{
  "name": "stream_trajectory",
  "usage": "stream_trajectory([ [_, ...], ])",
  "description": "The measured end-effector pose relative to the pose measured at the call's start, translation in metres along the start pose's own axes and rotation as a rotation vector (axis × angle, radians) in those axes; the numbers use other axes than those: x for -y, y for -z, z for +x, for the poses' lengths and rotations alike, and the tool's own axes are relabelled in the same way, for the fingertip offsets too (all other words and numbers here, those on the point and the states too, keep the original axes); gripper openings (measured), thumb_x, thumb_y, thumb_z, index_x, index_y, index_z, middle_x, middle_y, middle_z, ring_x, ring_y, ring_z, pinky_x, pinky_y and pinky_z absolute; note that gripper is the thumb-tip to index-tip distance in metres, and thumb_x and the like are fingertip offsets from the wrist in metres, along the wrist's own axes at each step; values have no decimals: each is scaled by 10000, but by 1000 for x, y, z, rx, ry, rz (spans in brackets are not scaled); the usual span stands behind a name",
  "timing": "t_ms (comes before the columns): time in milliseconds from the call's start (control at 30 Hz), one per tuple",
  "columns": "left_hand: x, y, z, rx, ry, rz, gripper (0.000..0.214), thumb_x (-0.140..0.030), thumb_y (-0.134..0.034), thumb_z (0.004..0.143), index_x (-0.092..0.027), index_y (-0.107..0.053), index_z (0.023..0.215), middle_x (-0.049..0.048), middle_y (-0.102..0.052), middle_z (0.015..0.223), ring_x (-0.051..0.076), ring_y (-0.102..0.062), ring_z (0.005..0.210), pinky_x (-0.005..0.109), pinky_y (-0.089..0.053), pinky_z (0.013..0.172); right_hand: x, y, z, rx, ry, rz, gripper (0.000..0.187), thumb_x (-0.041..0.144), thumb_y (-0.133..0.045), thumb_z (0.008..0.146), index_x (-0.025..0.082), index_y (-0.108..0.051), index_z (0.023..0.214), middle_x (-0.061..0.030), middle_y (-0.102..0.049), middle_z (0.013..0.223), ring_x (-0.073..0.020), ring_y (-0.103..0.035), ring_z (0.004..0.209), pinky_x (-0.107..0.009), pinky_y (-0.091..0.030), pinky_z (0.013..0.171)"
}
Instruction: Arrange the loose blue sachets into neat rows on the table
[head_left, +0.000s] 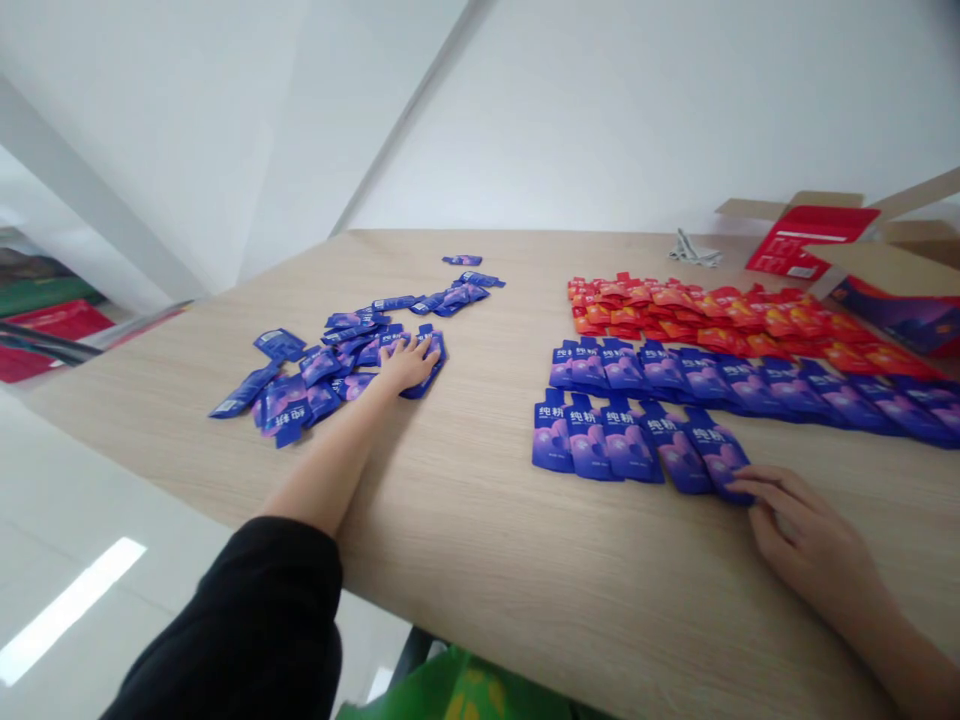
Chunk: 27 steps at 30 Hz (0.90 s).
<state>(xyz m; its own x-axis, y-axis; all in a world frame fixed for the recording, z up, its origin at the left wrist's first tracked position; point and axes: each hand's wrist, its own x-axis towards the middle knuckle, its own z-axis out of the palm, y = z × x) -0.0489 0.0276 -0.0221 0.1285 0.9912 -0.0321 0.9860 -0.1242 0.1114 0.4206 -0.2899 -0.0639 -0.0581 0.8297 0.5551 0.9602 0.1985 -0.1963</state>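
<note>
My left hand (407, 365) reaches over a loose pile of small blue-purple pouches (286, 402). Its fingers are spread on top of a blue pouch (429, 382) at the pile's right edge. On the other side, my right hand (806, 535) has its fingertips and thumb closed at the lower corner of a blue pouch (712, 448). That pouch is the rightmost of a short overlapping front row (589, 440), lying face up with spouts pointing away from me. A longer row of blue pouches (697, 375) lies just behind it.
Red-orange pouches (675, 305) lie in overlapping rows behind the blue ones. Open cardboard boxes (892, 275) stand at the back right, with crumpled paper (694, 250) beside them. A few blue pouches (465, 290) trail toward the table's (480, 500) far side. A white wall rises behind.
</note>
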Motion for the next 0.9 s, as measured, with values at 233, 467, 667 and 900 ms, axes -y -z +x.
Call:
stream_trajectory([
  [233,-40,-11,-77,-106,0,8,619,-618,-319,934,-185,-520,1328,223,-488,1389,398,-445,1294,540,-324,1042,9,7,2,-11,98,13,178,227,-448,873,263,-619,909,-46,-660,992,-234,-673,883,-379,-568,779],
  [467,-52,3,-60,-55,159,-277,857,-428,-834,603,-78,-467,1294,246,-546,1304,369,-530,1202,371,-438,927,14,12,1,-40,137,24,192,214,-447,878,255,-634,903,-51,-660,992,-238,-670,891,-380,-562,804],
  [667,-40,16,-59,-93,75,-348,308,-385,-734,671,-148,-609,821,77,-659,806,246,-631,805,293,-449,675,11,21,0,-82,96,-15,195,218,-443,883,249,-633,909,-51,-660,1008,-231,-664,907,-372,-543,829],
  [900,-4,68,-119,-200,60,-676,337,-510,-635,719,-182,-566,687,-12,-534,592,126,-476,514,242,-337,485,13,19,0,-64,97,1,183,212,-447,865,253,-625,878,-31,-680,924,-211,-675,824,-330,-558,750],
])
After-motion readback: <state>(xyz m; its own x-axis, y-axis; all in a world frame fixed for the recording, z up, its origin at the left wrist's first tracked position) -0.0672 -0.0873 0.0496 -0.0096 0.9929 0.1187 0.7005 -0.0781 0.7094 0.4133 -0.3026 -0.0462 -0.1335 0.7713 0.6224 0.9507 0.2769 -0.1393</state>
